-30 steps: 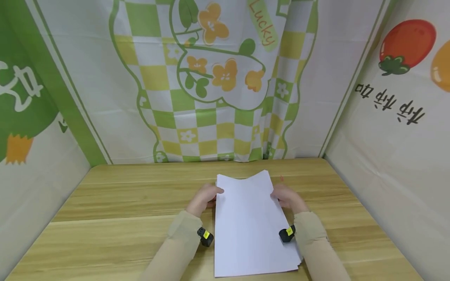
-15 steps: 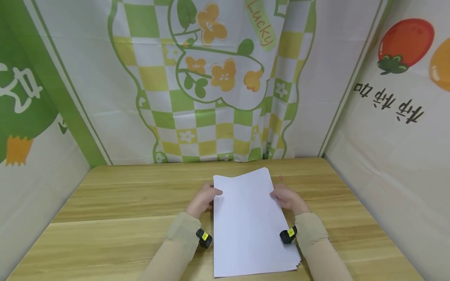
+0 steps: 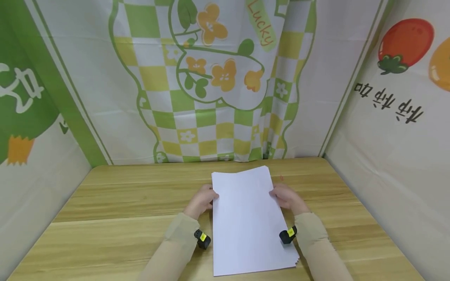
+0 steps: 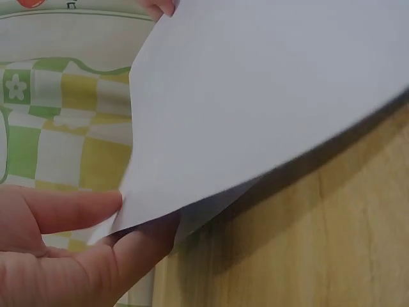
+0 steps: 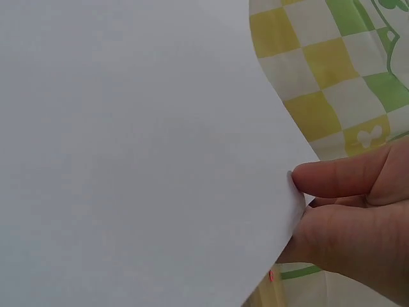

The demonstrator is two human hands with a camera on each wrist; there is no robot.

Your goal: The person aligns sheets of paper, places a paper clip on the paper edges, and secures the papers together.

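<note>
A thin stack of white paper sheets (image 3: pixel 247 226) lies lengthwise before me, its far end lifted off the table and slightly bowed. At the near right corner the sheet edges are fanned out. My left hand (image 3: pixel 201 202) pinches the left edge near the far end. In the left wrist view the thumb (image 4: pixel 83 210) is on top and the fingers go under the sheets. Opposite it, my right hand (image 3: pixel 288 199) pinches the right edge. The right wrist view shows that thumb (image 5: pixel 339 178) pressing a small crease into the paper, with the other fingers partly hidden beneath.
The wooden table (image 3: pixel 116 234) extends to both sides of the paper. A small red mark (image 3: pixel 281 178) shows beyond my right hand. Patterned cloth (image 3: pixel 211 128) hangs behind the table, and printed sheets wall both sides. Black cameras sit on the left wrist (image 3: pixel 202 239) and right wrist.
My left hand has shifted slightly left with the paper's left edge. The far edge's dip has become shallower, and the far end has risen a little in view. My right hand has barely moved.
</note>
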